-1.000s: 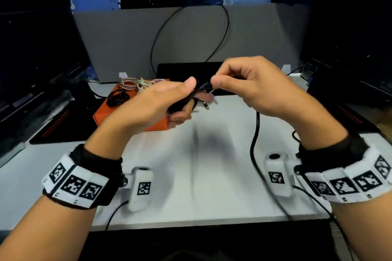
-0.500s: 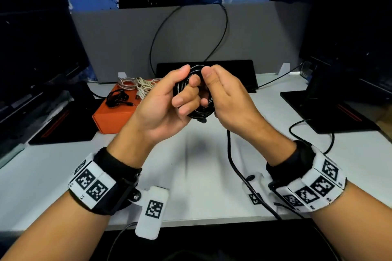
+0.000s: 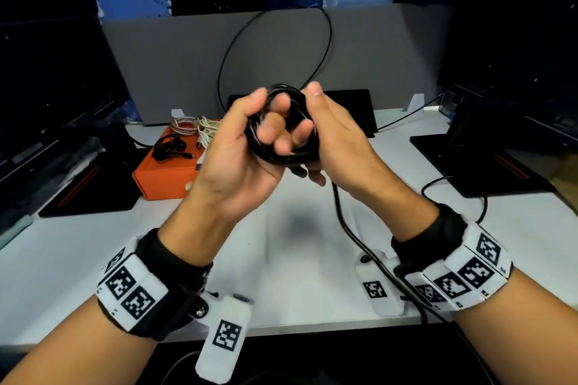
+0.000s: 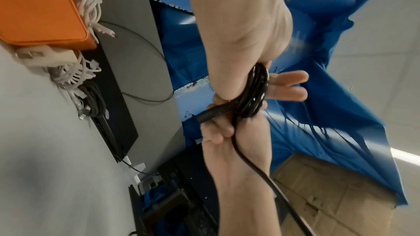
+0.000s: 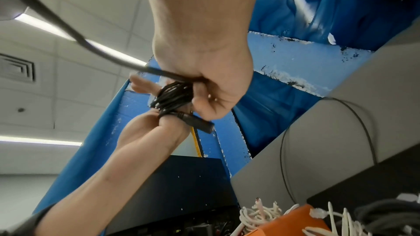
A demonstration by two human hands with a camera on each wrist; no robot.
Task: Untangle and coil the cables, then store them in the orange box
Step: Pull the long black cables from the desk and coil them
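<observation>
A black cable coil is held up over the white table between both hands. My left hand grips it, thumb on top and fingers curled through the loops. My right hand grips the coil's right side. In the left wrist view the coil shows its black plug poking out below. The coil's loose tail hangs down toward the near table edge. The orange box sits at the back left with white cables and a small black cable on it.
Black monitors stand at the far left and right, each on a dark pad. A grey partition closes the back, with a thin black wire looping in front. White table surface lies under the hands.
Both hands have turned from knuckles-up to palms facing me and drawn together. The cable, pinched as a strand a second ago, now sits as a wound coil between them.
</observation>
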